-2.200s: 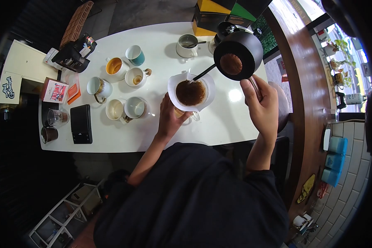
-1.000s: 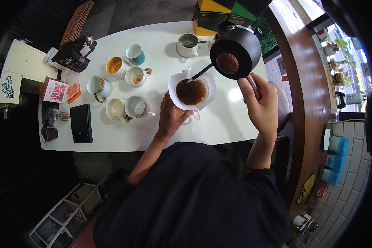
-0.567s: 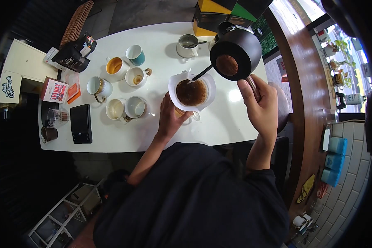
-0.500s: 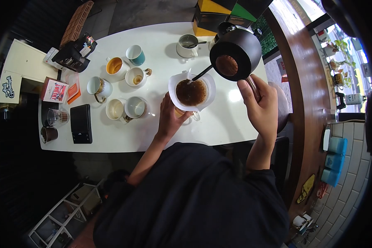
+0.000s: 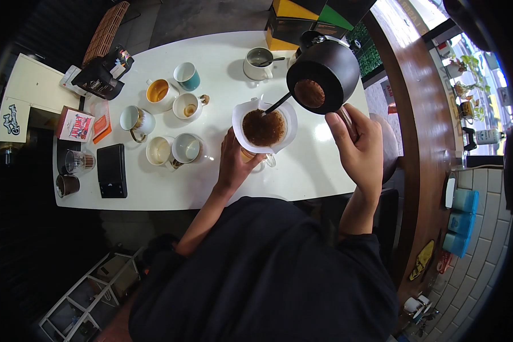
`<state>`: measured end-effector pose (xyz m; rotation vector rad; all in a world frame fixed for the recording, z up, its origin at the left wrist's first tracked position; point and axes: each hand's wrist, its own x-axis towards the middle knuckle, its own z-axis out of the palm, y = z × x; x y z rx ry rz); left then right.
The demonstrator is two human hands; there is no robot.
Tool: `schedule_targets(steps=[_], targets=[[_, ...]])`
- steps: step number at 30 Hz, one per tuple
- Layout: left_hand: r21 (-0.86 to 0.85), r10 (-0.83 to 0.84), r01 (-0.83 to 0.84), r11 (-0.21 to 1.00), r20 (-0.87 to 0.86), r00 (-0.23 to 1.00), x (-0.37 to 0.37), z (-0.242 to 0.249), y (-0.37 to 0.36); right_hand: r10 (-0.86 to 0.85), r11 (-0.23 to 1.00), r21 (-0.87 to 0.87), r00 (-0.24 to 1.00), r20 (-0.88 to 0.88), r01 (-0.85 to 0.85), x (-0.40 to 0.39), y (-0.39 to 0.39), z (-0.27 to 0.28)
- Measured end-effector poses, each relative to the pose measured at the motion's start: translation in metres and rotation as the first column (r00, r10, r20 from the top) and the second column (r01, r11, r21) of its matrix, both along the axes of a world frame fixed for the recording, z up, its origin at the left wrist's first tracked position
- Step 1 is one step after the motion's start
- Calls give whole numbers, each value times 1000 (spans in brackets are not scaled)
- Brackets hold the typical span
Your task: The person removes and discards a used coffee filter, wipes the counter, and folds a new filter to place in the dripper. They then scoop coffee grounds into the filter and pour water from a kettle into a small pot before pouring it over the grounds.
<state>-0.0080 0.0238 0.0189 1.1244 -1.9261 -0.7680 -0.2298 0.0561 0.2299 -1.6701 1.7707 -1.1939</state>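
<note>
My right hand (image 5: 359,142) is wrapped round the handle of a black gooseneck kettle (image 5: 330,65). The kettle is tilted, and its thin spout reaches over a white paper filter (image 5: 290,135) full of wet, dark coffee grounds (image 5: 262,130). The filter sits in a coffee dripper, mostly hidden beneath the paper. My left hand (image 5: 237,159) grips the side of the dripper, fingers curled under the filter's rim. Below it, part of a clear glass vessel with a handle (image 5: 269,161) shows.
Several mugs stand to the left, including a teal cup (image 5: 187,76) and an orange-lined mug (image 5: 159,93). A black scale (image 5: 112,171) lies near the table's (image 5: 222,51) left end. Behind the filter stands a white cup with a spoon (image 5: 258,65). Boxes (image 5: 293,25) are at the back.
The kettle has shifted slightly left, and its spout tip has moved a little to the right and lower over the grounds. My left hand and the filter look unmoved.
</note>
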Motion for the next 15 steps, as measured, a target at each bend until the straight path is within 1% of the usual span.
schedule_targets(steps=[11, 13, 15], targets=[[-6, -13, 13, 1000, 12, 1000, 1, -2, 0, -6, 1000, 0, 1000, -10, 6, -2, -1, -2], [-7, -14, 14, 1000, 19, 1000, 1, -2, -1, 6, 996, 93, 999, -52, -1, -5, 0, -1], [-16, -11, 11, 1000, 2, 1000, 0, -1, -1, 5, 996, 89, 998, -57, 0, -5, 0, -2]])
